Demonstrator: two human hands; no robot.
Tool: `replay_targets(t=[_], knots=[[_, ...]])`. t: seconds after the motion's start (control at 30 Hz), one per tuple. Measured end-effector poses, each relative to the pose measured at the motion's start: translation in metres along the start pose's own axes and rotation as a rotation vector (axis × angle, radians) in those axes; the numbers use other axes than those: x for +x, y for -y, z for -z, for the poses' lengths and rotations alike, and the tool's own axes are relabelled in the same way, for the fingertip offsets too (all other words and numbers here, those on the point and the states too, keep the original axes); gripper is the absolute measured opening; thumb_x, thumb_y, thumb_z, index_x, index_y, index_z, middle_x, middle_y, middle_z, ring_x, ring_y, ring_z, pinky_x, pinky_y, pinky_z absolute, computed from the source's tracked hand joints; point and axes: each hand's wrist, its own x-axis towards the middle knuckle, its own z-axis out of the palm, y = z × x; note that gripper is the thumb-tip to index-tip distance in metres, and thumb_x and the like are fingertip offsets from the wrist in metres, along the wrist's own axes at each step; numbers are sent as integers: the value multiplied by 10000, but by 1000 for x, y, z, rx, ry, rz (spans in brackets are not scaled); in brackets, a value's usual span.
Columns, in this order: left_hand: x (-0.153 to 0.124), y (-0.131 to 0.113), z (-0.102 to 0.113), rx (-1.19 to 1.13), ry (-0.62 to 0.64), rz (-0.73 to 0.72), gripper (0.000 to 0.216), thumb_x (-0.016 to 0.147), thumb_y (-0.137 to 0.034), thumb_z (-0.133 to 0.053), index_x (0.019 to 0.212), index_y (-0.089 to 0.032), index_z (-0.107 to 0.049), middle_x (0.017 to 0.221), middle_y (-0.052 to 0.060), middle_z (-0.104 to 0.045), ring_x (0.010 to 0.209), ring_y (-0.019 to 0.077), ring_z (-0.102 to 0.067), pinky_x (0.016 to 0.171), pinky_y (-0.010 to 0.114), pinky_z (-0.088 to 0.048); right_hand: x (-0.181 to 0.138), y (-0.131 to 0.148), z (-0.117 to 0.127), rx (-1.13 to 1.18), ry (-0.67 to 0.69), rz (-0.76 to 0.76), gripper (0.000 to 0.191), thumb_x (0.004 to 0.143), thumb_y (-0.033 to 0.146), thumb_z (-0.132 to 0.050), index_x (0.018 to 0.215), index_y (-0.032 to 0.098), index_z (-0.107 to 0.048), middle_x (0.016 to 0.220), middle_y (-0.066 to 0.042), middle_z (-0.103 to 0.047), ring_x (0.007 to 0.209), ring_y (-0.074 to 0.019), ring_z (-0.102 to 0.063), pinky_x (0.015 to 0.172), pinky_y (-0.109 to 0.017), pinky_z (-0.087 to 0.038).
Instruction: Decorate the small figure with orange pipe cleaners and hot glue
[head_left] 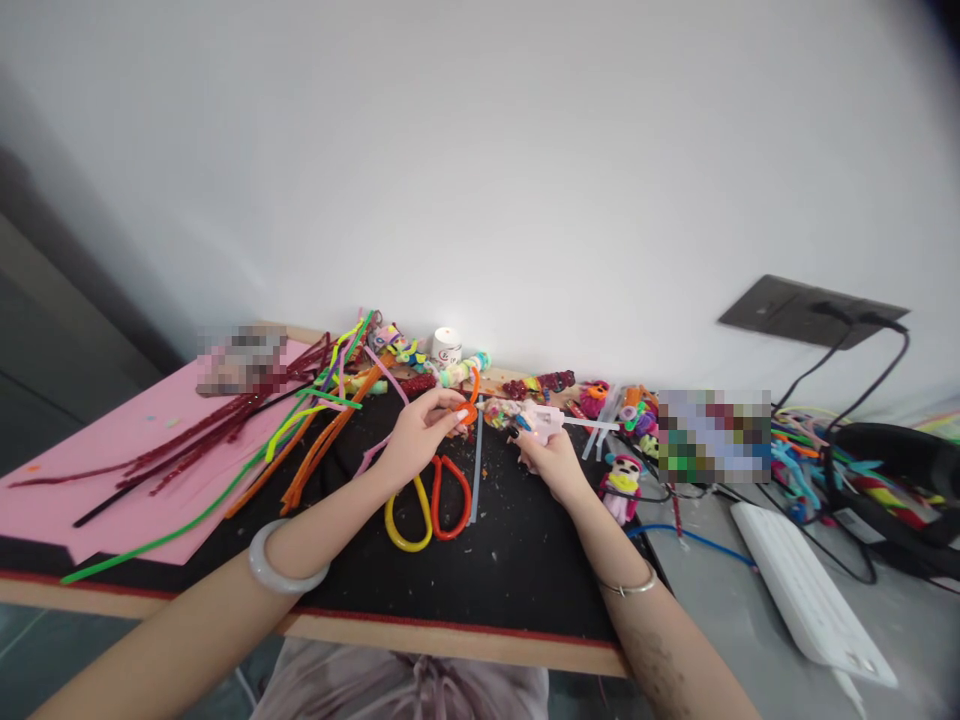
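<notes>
My left hand [420,432] pinches a bent orange pipe cleaner [466,408] between thumb and fingertips. My right hand [553,465] is wrapped round a pale pink glue gun [549,422], its nozzle pointing left toward the orange piece. I cannot make out whether the nozzle touches it. A translucent glue stick [592,425] juts from the back of the gun. Below the hands, a yellow loop [409,545] and a red loop [452,535] lie side by side on the black mat [517,570]. Another glue stick [477,470] lies beside them.
Pink sheet [82,470] at left carries dark red glittery stems [202,430] and green and orange pipe cleaners [322,445]. A small white cup [446,345] stands by the wall. Fuzzy figures, including a panda-like one [621,488], a white power strip [806,590] and black cables are at right.
</notes>
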Motion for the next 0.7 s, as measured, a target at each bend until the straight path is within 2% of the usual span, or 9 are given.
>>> replay_targets(t=[0.37,0.7], knots=[[0,-2,1,-6,-37,8,231,749,-312,-608,915,-156,-571,855,29,-611,656,126,-619,640,261,-524,0,-1,0,43,-11,1,248,685,369,-613,602,149,-534,382,59,-450,321,-60,-365,328,-180,-260],[1,-3,2,-43,-90,8,245,743,-304,-619,933,-154,-579,877,40,-616,676,128,-617,657,269,-529,-1,2,0,13,6,8,257,675,355,-612,545,166,-497,375,54,-453,319,-64,-364,324,-184,-257]])
